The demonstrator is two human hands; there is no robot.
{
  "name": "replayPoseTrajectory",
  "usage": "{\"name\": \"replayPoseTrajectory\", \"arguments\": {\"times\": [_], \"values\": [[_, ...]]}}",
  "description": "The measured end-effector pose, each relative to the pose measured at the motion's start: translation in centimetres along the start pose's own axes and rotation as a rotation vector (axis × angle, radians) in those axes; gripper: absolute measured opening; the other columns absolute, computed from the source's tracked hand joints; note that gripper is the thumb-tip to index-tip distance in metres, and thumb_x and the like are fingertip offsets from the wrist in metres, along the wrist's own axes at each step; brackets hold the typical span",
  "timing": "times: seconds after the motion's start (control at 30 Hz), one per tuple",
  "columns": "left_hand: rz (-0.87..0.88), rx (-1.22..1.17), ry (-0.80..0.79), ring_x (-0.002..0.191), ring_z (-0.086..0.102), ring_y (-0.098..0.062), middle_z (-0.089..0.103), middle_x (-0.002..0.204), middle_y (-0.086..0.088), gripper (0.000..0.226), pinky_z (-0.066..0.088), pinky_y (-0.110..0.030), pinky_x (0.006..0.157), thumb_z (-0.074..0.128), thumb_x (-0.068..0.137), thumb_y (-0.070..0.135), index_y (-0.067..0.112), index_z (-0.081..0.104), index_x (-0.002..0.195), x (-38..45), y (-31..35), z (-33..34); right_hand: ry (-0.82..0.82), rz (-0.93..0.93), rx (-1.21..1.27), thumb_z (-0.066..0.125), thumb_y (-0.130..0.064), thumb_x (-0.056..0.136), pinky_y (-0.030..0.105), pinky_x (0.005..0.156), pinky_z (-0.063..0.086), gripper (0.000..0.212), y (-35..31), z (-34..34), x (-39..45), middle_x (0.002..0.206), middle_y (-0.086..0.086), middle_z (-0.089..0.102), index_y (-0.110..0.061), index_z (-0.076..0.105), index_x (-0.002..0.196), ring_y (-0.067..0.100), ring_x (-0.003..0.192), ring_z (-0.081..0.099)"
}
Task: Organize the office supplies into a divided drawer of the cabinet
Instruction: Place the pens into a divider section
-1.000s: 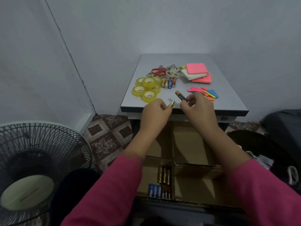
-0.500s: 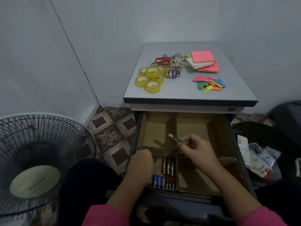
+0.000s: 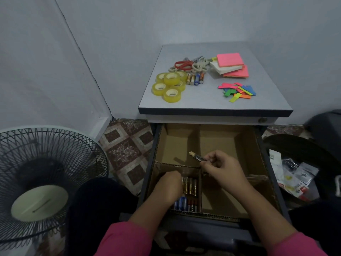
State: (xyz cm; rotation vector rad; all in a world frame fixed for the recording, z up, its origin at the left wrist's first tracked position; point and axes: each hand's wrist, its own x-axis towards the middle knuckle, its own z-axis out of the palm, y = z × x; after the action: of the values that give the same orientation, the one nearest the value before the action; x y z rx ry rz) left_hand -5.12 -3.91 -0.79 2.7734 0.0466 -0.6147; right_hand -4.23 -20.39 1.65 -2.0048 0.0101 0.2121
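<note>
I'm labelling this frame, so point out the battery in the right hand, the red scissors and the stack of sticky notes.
battery [image 3: 197, 157]: head view, middle of its dark body.
red scissors [image 3: 183, 64]: head view, red handle loop.
stack of sticky notes [image 3: 229, 60]: head view, top pink pad's face.

Grey walls, patterned floor, fan.

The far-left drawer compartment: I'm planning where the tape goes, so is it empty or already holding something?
Empty. The far-left compartment shows only bare cardboard floor; batteries lie in the near-left one instead.
</note>
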Motion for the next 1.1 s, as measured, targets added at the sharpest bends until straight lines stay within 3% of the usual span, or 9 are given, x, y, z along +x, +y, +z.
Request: {"name": "replayPoseTrajectory", "arguments": {"times": [0.2,0.27,0.33,0.43,0.6,0.73,0.83,0.97,1.1], "values": [[-0.035,-0.038,-0.02,0.104,0.061,-0.032,0.064,0.113,-0.019,0.024,0.048,-0.031,0.084,0.048,0.093,0.004,-0.004,0.062,0.111,0.0,-0.6,-0.5,-0.016,-0.012,0.016,0.069,-0.016,0.085,0.022,0.071,0.05,0.013,0.2,-0.3,0.0,0.087,-0.004,0.064,-0.027,0.064,0.091,0.011,0.081,0.06],[-0.07,-0.202,-0.088,0.096,0.064,-0.026,0.066,0.105,-0.016,0.021,0.053,-0.031,0.085,0.05,0.094,0.005,-0.002,0.064,0.108,0.2,-1.1,-1.3,-0.033,-0.015,0.038,0.069,-0.016,0.085,0.023,0.072,0.051,0.014,0.2,-0.4,0.0,0.087,-0.003,0.065,-0.028,0.066,0.092,0.012,0.082,0.06],[-0.079,-0.46,-0.107,0.077,0.063,-0.015,0.067,0.089,-0.008,0.014,0.054,-0.025,0.069,0.055,0.094,0.008,0.006,0.068,0.098,0.0,-1.8,-2.8,-0.049,-0.017,0.045,0.068,-0.017,0.086,0.022,0.072,0.051,0.016,0.1,-0.4,-0.2,0.09,-0.003,0.067,-0.031,0.066,0.092,0.012,0.084,0.061],[0.033,-0.816,0.175,0.05,0.053,-0.002,0.065,0.068,-0.001,0.013,0.043,-0.014,0.048,0.058,0.093,0.011,0.013,0.067,0.084,-1.0,-3.5,-4.6,-0.064,-0.064,0.015,0.067,-0.018,0.086,0.022,0.077,0.052,0.019,-0.7,-0.5,-0.6,0.094,-0.005,0.066,-0.036,0.066,0.091,0.011,0.09,0.061],[-0.034,-1.23,0.473,0.044,0.049,-0.003,0.061,0.061,-0.003,0.014,0.039,-0.015,0.042,0.056,0.092,0.004,0.008,0.066,0.083,-0.1,-4.9,-4.8,-0.285,-0.135,-0.34,0.061,-0.028,0.091,0.014,0.075,0.047,0.018,-3.6,2.3,-0.9,0.103,-0.016,0.06,-0.034,0.065,0.107,-0.003,0.091,0.057],[-0.046,-1.298,0.45,0.046,0.05,-0.005,0.061,0.061,-0.003,0.015,0.039,-0.017,0.042,0.054,0.093,0.003,0.007,0.066,0.085,0.1,-4.8,-4.5,-0.339,-0.089,-0.641,0.054,-0.02,0.094,0.029,0.075,0.051,0.02,-3.4,7.2,0.0,0.102,0.008,0.067,-0.011,0.068,0.106,0.021,0.091,0.064],[-0.027,-1.299,0.427,0.047,0.051,-0.006,0.061,0.062,-0.003,0.015,0.041,-0.018,0.043,0.055,0.093,0.003,0.008,0.066,0.085,0.1,-4.7,-4.3,-0.31,-0.074,-0.634,0.049,-0.009,0.094,0.029,0.073,0.044,0.02,-2.2,9.7,1.2,0.104,0.018,0.065,0.002,0.063,0.104,0.032,0.098,0.062],[-0.019,-1.306,0.42,0.047,0.052,-0.006,0.061,0.064,-0.005,0.014,0.041,-0.018,0.043,0.055,0.093,0.003,0.008,0.066,0.084,0.1,-4.7,-4.2,-0.318,-0.077,-0.655,0.049,-0.003,0.092,0.033,0.084,0.051,0.025,-0.8,11.8,2.1,0.107,0.013,0.067,-0.007,0.067,0.11,0.027,0.1,0.063],[-0.004,-1.318,0.412,0.047,0.052,-0.007,0.062,0.064,-0.005,0.014,0.042,-0.018,0.043,0.055,0.093,0.003,0.008,0.066,0.085,0.1,-4.5,-4.2,-0.326,-0.091,-0.68,0.053,-0.005,0.089,0.034,0.079,0.053,0.023,-0.2,12.1,2.2,0.103,0.011,0.067,-0.009,0.064,0.109,0.028,0.096,0.065]]}}
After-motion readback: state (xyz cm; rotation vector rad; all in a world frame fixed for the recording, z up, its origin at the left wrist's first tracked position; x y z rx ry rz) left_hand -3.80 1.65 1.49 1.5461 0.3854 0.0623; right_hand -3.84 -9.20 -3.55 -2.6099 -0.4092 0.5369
